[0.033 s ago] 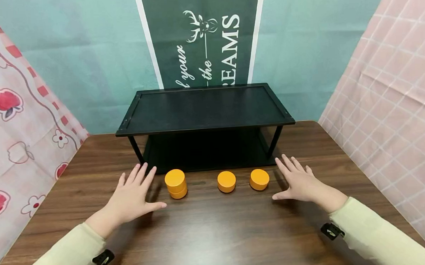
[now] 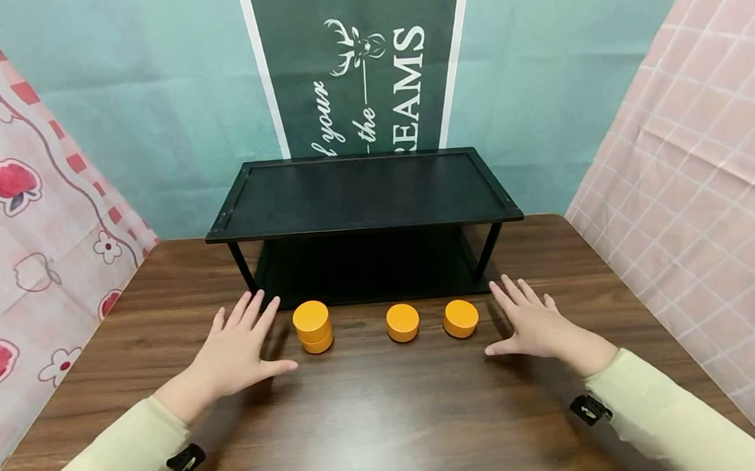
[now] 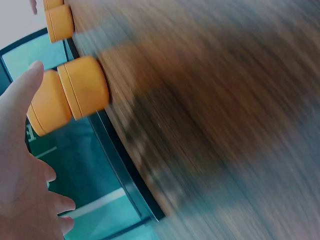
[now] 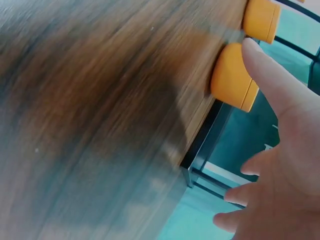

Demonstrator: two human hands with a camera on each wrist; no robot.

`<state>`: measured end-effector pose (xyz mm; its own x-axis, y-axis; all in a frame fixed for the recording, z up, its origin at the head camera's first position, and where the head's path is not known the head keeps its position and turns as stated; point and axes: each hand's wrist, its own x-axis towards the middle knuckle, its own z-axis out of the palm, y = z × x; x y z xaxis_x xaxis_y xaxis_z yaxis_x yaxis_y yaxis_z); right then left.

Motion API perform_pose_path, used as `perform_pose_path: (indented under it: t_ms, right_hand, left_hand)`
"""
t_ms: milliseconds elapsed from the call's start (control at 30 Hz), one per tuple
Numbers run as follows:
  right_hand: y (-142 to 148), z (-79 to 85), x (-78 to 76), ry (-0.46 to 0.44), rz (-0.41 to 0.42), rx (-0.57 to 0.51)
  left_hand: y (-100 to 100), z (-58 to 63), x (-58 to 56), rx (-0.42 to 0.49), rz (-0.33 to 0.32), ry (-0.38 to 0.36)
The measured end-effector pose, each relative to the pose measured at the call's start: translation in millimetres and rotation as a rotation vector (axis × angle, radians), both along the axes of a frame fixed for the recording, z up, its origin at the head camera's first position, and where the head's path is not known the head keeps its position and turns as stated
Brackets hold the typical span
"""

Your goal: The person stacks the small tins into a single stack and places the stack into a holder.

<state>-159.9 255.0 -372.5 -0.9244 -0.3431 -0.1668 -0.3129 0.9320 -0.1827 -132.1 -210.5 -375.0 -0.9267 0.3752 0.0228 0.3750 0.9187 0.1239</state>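
Note:
Two round orange tins (image 2: 312, 326) are stacked on the wooden table, just right of my left hand (image 2: 235, 350). That hand spreads its fingers over the table, thumb toward the stack, holding nothing. My right hand (image 2: 533, 320) is likewise spread and empty, to the right of a single orange tin (image 2: 461, 319). Another single orange tin (image 2: 403, 323) sits between that one and the stack. In the left wrist view the stacked tins (image 3: 84, 87) appear beyond the thumb; in the right wrist view the nearest tin (image 4: 233, 77) shows by the thumb tip.
A black two-level rack (image 2: 363, 194) stands behind the tins, its lower shelf close behind them. The brown table (image 2: 385, 418) stretches toward me. Teal cloth (image 2: 156, 97) hangs at the back, with patterned cloth (image 2: 55, 242) on the left and pink checked cloth (image 2: 685, 180) on the right.

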Motion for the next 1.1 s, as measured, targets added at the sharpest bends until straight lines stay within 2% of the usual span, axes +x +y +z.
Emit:
perform_pose_path:
  t_ms: [133,367,633,900,1033,1100]
  right_hand:
    - [1,3.7,1.8,0.028,0.005,-0.012]
    - [2,0.7,-1.5,0.068,0.024,-0.063]
    - [2,-2.3,-5.0,0.081,0.030,-0.105]
    - [2,-3.8,-8.9,0.083,0.067,-0.130]
    - [1,-3.9,-9.4,0.063,0.082,-0.179]
    - [-1,-4.7,-10.2,0.044,0.083,-0.219]
  left_hand:
    - [2,2.4,-0.9,0.008,-0.007,0.010]
    - [3,0.5,-3.5,0.037,0.001,0.004]
    - [6,-0.1,-8.5,0.064,0.014,-0.047]
    - [5,-1.0,-10.2,0.071,0.019,-0.039]
    - [5,-0.3,-9.1,0.112,0.023,-0.055]
    - [5,-1.0,-9.1,0.180,0.014,-0.083]
